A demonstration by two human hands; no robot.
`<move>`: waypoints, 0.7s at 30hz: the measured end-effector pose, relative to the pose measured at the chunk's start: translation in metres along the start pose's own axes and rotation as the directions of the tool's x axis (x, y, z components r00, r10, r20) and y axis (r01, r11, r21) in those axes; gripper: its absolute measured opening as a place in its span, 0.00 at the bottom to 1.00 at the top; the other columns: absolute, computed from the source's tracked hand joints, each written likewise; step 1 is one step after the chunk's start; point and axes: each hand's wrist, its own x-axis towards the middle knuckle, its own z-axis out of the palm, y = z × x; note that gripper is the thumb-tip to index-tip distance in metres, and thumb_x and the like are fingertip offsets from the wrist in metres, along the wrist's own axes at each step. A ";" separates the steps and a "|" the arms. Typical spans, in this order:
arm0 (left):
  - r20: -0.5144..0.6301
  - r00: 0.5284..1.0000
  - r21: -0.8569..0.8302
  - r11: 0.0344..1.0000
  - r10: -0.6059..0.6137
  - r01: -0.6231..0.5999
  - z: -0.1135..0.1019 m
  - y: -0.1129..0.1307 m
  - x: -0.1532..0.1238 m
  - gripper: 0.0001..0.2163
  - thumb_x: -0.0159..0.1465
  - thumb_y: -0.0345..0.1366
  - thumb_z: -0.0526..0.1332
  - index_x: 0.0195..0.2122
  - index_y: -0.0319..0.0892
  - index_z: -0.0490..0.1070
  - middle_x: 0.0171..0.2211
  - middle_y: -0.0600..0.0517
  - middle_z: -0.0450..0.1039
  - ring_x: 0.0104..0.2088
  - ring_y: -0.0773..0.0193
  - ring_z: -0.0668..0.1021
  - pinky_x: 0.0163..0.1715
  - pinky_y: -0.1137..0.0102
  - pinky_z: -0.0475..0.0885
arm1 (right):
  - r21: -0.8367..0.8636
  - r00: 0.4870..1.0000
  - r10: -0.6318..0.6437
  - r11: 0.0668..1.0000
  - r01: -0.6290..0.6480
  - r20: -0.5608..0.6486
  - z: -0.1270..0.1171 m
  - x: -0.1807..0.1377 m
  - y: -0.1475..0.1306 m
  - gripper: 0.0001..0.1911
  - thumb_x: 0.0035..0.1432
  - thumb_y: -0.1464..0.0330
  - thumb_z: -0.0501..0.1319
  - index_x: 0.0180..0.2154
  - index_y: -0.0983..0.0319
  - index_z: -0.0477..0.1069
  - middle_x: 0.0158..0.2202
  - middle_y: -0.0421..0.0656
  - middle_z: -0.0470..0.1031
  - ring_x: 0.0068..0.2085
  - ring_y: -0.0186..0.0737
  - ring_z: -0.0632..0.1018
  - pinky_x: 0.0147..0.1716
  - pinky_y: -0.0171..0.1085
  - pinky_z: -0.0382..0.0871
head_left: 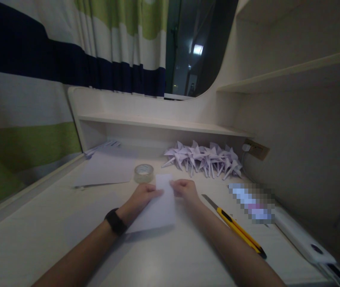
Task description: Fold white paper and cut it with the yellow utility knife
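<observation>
A sheet of white paper (pixel 161 211) is held up over the desk between both hands. My left hand (pixel 141 197) pinches its left side, thumb lying on the near face; a dark band is on that wrist. On the other side, my right hand (pixel 185 189) grips the paper's upper right edge between thumb and fingers. Just beyond the left hand stands a roll of clear tape (pixel 143 173). To the right of my right forearm lies a yellow utility knife (pixel 238 228) with its blade out.
Several folded paper pinwheels (pixel 202 157) are heaped at the back right. A stack of white paper (pixel 106 165) lies at the back left. On the right are a blurred-out lit object (pixel 250 203), a white long device (pixel 297 235) and a wall socket (pixel 257 150). A low shelf (pixel 158 121) crosses the back.
</observation>
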 end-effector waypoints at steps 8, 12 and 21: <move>0.028 0.999 0.039 0.998 0.045 -0.046 0.000 -0.004 0.001 0.15 0.54 0.44 0.67 0.22 0.35 0.73 0.17 0.52 0.67 0.17 0.70 0.65 0.17 0.73 0.55 | -0.114 0.988 -0.144 0.984 0.137 -0.057 0.007 -0.002 0.010 0.26 0.41 0.47 0.65 0.18 0.63 0.65 0.14 0.35 0.60 0.18 0.29 0.60 0.17 0.32 0.52; -0.090 0.996 -0.032 0.999 0.023 -0.026 0.000 -0.003 0.003 0.17 0.53 0.46 0.67 0.24 0.34 0.74 0.19 0.50 0.70 0.18 0.67 0.68 0.18 0.72 0.58 | -0.176 0.993 -0.120 0.977 0.117 -0.004 0.010 -0.002 0.014 0.24 0.41 0.48 0.66 0.20 0.64 0.68 0.16 0.36 0.62 0.19 0.30 0.61 0.19 0.32 0.52; -0.048 0.998 -0.307 0.951 -0.028 0.012 -0.016 0.011 0.004 0.17 0.52 0.47 0.67 0.32 0.36 0.74 0.28 0.47 0.75 0.26 0.61 0.76 0.27 0.70 0.69 | -0.194 0.959 0.147 0.976 -0.100 0.243 -0.012 0.004 0.000 0.19 0.34 0.57 0.72 0.19 0.66 0.72 0.15 0.37 0.68 0.17 0.29 0.63 0.18 0.32 0.50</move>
